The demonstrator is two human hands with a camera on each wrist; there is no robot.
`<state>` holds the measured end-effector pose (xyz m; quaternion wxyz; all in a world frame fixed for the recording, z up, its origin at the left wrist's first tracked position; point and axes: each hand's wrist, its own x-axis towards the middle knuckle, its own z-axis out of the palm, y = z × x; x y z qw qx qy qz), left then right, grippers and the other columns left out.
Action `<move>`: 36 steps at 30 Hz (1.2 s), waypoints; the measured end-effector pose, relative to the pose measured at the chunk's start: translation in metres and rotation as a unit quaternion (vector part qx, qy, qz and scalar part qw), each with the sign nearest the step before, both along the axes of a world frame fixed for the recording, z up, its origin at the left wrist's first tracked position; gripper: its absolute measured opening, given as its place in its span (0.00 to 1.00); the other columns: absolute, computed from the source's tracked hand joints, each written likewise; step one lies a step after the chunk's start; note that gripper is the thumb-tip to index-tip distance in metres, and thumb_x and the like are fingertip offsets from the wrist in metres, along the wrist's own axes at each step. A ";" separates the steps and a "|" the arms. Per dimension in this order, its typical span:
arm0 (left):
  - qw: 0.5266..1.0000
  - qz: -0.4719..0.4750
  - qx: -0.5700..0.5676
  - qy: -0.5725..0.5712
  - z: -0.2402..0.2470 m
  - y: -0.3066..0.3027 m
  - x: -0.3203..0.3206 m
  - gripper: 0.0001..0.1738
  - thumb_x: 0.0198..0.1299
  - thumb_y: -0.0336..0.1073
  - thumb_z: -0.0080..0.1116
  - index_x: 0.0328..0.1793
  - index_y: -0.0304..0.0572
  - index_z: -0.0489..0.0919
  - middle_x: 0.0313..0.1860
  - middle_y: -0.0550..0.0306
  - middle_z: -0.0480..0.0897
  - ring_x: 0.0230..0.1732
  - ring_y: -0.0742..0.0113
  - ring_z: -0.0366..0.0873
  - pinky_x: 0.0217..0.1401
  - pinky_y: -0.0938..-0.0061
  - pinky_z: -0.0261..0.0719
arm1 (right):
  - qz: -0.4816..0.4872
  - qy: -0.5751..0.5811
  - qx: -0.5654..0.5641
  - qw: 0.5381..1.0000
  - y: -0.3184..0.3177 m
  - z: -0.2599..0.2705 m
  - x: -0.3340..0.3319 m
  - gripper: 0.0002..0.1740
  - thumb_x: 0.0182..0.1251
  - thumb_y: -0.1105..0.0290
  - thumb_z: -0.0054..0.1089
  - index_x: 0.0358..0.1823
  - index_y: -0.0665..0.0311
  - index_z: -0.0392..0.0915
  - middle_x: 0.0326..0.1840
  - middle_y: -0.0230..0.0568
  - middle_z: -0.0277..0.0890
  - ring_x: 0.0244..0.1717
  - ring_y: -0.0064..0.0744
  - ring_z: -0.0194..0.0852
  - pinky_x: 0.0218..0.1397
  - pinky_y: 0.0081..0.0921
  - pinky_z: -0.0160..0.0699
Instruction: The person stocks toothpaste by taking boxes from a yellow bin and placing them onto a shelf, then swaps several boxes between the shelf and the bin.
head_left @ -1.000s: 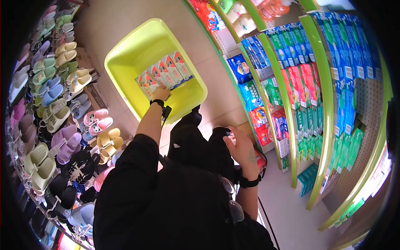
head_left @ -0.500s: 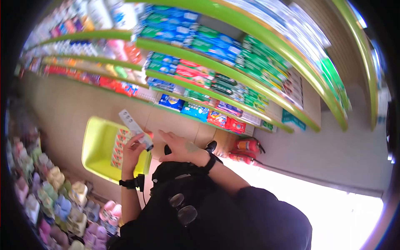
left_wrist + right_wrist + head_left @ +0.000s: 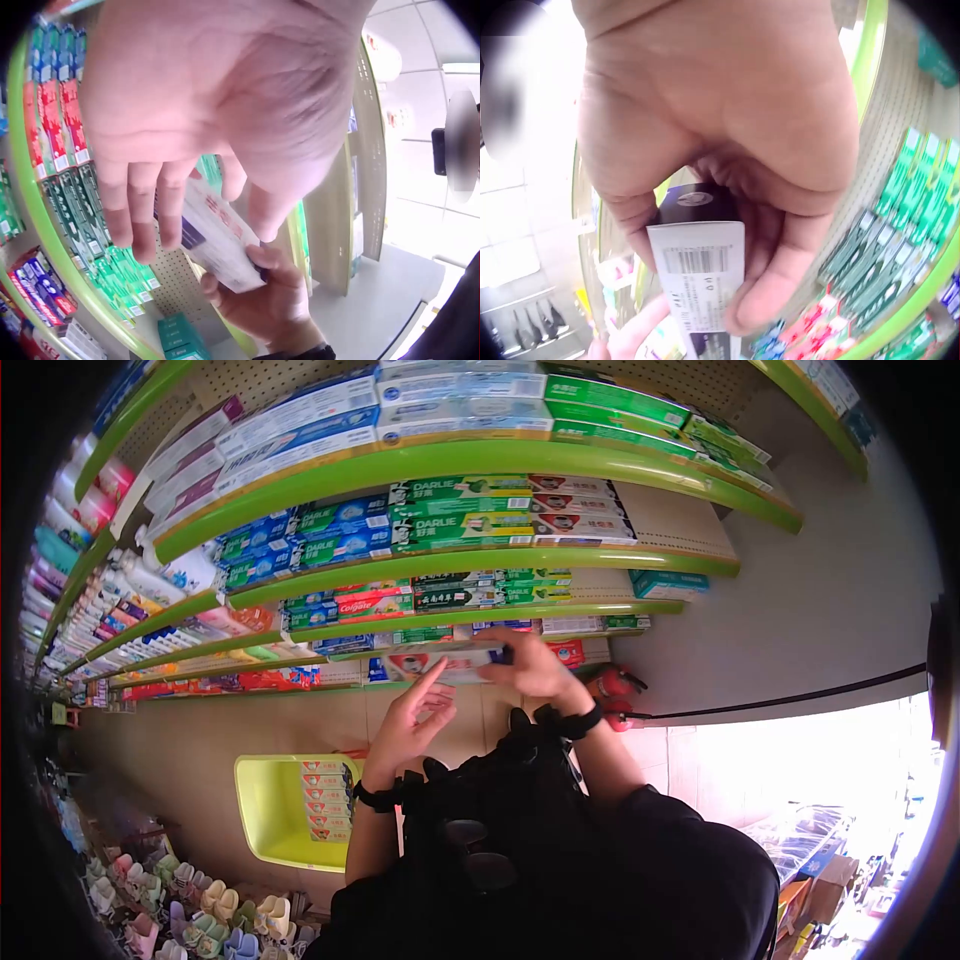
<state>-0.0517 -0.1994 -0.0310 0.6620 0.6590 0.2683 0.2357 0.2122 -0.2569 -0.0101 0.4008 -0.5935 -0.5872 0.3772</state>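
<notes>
The right hand (image 3: 535,668) grips one end of a white and dark carton (image 3: 445,660), held level before the lower shelves. In the right wrist view, thumb and fingers of the right hand (image 3: 720,135) pinch the carton (image 3: 697,277) by its sides, its barcode showing. The left hand (image 3: 405,725) has its index finger extended at the carton's other end; contact is unclear. In the left wrist view, the left hand (image 3: 217,112) hangs its fingers, fairly straight, in front of the carton (image 3: 221,240), which the right hand (image 3: 270,300) holds from below.
Shelves with green edges (image 3: 480,575) hold rows of toothpaste cartons (image 3: 465,528). On the floor stands a yellow-green tub (image 3: 270,850) with several similar cartons (image 3: 328,795). Slippers (image 3: 220,905) are at the lower left, and red fire extinguishers (image 3: 615,685) are by the shelf end.
The left hand rose from the tub with a carton, which is now in the right hand's grip. The left fingers have loosened. The head view has swung toward the shelves.
</notes>
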 end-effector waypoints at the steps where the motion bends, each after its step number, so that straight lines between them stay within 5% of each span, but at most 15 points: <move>1: 0.998 -0.003 0.056 0.010 -0.001 0.002 0.014 0.41 0.73 0.34 0.68 0.90 0.50 0.63 0.58 0.48 0.85 0.56 0.65 0.85 0.64 0.68 0.83 | -0.034 0.068 -0.003 0.997 -0.010 -0.002 0.031 0.28 0.65 0.71 0.73 0.67 0.68 0.79 0.49 0.48 0.87 0.43 0.39 0.89 0.49 0.37 0.87; 4: 0.994 0.016 0.108 0.028 -0.004 0.005 0.050 0.39 0.71 0.36 0.71 0.86 0.45 0.68 0.58 0.47 0.87 0.56 0.61 0.86 0.64 0.66 0.83 | -0.143 0.272 0.011 0.952 -0.052 0.015 0.124 0.24 0.70 0.75 0.64 0.67 0.71 0.75 0.52 0.51 0.85 0.41 0.43 0.88 0.47 0.38 0.88; 6: 0.988 0.011 0.144 0.047 -0.016 0.014 0.069 0.33 0.71 0.36 0.70 0.80 0.40 0.74 0.59 0.46 0.87 0.56 0.60 0.87 0.63 0.66 0.84 | -0.239 0.387 0.131 0.881 -0.073 0.024 0.176 0.21 0.72 0.73 0.64 0.63 0.70 0.74 0.50 0.53 0.85 0.37 0.40 0.87 0.41 0.35 0.89; 11: 0.983 -0.011 0.178 0.035 -0.003 0.024 0.136 0.22 0.71 0.35 0.70 0.68 0.34 0.82 0.58 0.46 0.87 0.56 0.59 0.88 0.60 0.65 0.85 | -0.429 0.378 0.250 0.782 -0.063 0.018 0.309 0.20 0.74 0.71 0.64 0.62 0.71 0.71 0.52 0.51 0.82 0.39 0.44 0.86 0.40 0.38 0.92; 13: 0.969 -0.008 0.245 0.021 0.019 0.029 0.168 0.22 0.70 0.35 0.70 0.66 0.34 0.82 0.56 0.46 0.87 0.55 0.57 0.88 0.59 0.66 0.84 | -0.568 0.245 0.217 0.755 -0.032 0.024 0.339 0.23 0.74 0.70 0.65 0.65 0.72 0.69 0.59 0.51 0.78 0.50 0.45 0.84 0.44 0.41 0.95; 21: 0.846 0.139 0.504 0.108 0.036 0.063 0.255 0.28 0.62 0.42 0.77 0.66 0.42 0.84 0.64 0.42 0.83 0.67 0.39 0.79 0.72 0.51 0.78 | -0.296 0.417 0.031 0.859 0.087 -0.006 0.472 0.34 0.72 0.66 0.72 0.76 0.58 0.67 0.78 0.44 0.62 0.70 0.48 0.69 0.52 0.47 0.95; 23: 0.801 0.191 0.539 0.178 0.039 0.066 0.267 0.31 0.61 0.45 0.77 0.67 0.41 0.83 0.65 0.38 0.82 0.68 0.36 0.77 0.73 0.48 0.76 | -0.402 0.151 -0.027 0.903 0.103 0.021 0.451 0.38 0.70 0.60 0.75 0.79 0.45 0.67 0.79 0.37 0.63 0.74 0.46 0.63 0.50 0.44 0.92; 24: 0.750 0.220 0.572 0.248 0.038 0.065 0.272 0.34 0.60 0.49 0.77 0.68 0.40 0.82 0.65 0.35 0.81 0.69 0.33 0.76 0.75 0.45 0.74 | -0.409 0.136 -0.045 0.901 0.109 0.018 0.458 0.38 0.71 0.55 0.75 0.79 0.36 0.67 0.79 0.33 0.65 0.77 0.43 0.60 0.47 0.45 0.89; 26: 0.729 0.195 0.546 0.366 0.037 0.068 0.281 0.41 0.58 0.56 0.76 0.72 0.37 0.79 0.63 0.27 0.80 0.69 0.26 0.75 0.76 0.42 0.72 | -0.336 -0.173 0.018 0.926 0.148 -0.031 0.528 0.42 0.71 0.51 0.75 0.81 0.40 0.63 0.80 0.32 0.64 0.77 0.38 0.60 0.52 0.48 0.88; 28: 0.742 0.160 0.505 0.412 0.046 0.070 0.286 0.45 0.57 0.59 0.75 0.71 0.33 0.78 0.65 0.23 0.79 0.71 0.23 0.74 0.75 0.42 0.72 | -0.229 -0.294 0.239 0.897 0.177 -0.054 0.557 0.33 0.71 0.51 0.72 0.75 0.45 0.73 0.75 0.37 0.73 0.73 0.40 0.71 0.59 0.49 0.85; 30: 0.651 0.217 0.592 0.422 0.029 0.065 0.293 0.44 0.57 0.59 0.75 0.68 0.28 0.80 0.61 0.28 0.83 0.68 0.30 0.77 0.75 0.42 0.71 | -0.192 -0.301 0.267 0.895 0.189 -0.037 0.531 0.33 0.71 0.51 0.72 0.75 0.45 0.73 0.75 0.37 0.74 0.73 0.40 0.71 0.59 0.49 0.85; 36: 0.684 0.124 0.560 0.450 0.045 0.070 0.288 0.42 0.56 0.58 0.75 0.68 0.33 0.79 0.64 0.22 0.81 0.66 0.25 0.78 0.73 0.43 0.74 | -0.133 -0.328 0.286 0.891 0.229 -0.021 0.501 0.32 0.71 0.52 0.72 0.74 0.45 0.74 0.74 0.37 0.74 0.72 0.41 0.72 0.59 0.49 0.84</move>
